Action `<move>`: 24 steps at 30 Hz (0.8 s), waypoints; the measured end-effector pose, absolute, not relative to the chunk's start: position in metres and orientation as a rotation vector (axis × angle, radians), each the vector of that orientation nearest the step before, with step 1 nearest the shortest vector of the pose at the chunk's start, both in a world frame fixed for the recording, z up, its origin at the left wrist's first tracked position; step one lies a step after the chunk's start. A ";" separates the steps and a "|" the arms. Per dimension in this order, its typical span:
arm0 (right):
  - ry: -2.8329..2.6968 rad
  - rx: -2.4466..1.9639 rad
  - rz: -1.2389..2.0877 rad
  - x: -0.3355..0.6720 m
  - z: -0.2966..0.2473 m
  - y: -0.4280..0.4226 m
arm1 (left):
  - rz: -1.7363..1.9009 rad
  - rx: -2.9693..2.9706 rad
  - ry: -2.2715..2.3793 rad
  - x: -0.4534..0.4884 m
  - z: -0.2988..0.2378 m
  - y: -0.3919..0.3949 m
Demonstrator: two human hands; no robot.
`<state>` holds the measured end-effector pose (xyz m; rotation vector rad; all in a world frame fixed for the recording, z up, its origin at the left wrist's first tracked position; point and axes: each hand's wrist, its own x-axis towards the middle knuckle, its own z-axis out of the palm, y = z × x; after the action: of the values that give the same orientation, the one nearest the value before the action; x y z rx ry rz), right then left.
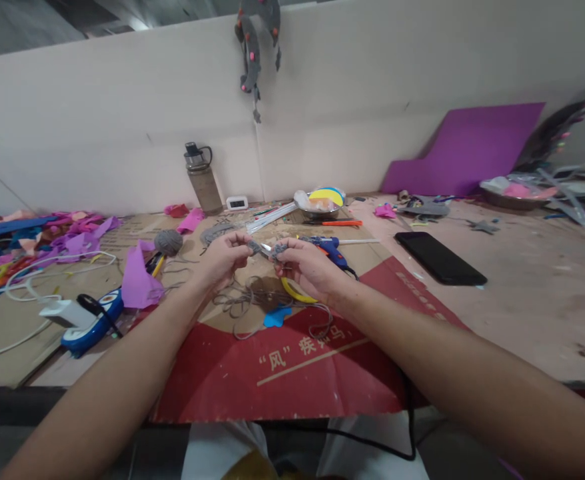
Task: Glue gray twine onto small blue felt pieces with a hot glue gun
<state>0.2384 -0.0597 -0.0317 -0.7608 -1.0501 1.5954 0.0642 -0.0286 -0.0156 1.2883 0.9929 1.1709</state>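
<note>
My left hand pinches a small dark grey fuzzy piece between thumb and fingers. Close beside it, my right hand grips another grey fuzzy piece. A shiny pointed tip shows between the two hands; I cannot tell what it belongs to. Below the right hand a curved yellow handle is partly covered. Loose grey yarn lies in loops under both hands, with a blue scrap by it. Behind the right hand lies a blue glue gun.
Red-printed cardboard covers the table's front. To the left are a grey yarn ball, a blue power strip and coloured scraps. A bottle and metal bowl stand behind; a black phone lies right.
</note>
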 end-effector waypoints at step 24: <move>-1.171 -0.825 1.611 0.243 -0.026 -0.062 | 1.029 1.417 1.004 0.068 0.001 -0.044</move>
<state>0.2426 -0.0622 -0.0261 -0.8248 -1.1715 1.6115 0.0677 -0.0443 0.0015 1.4167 1.0042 1.0291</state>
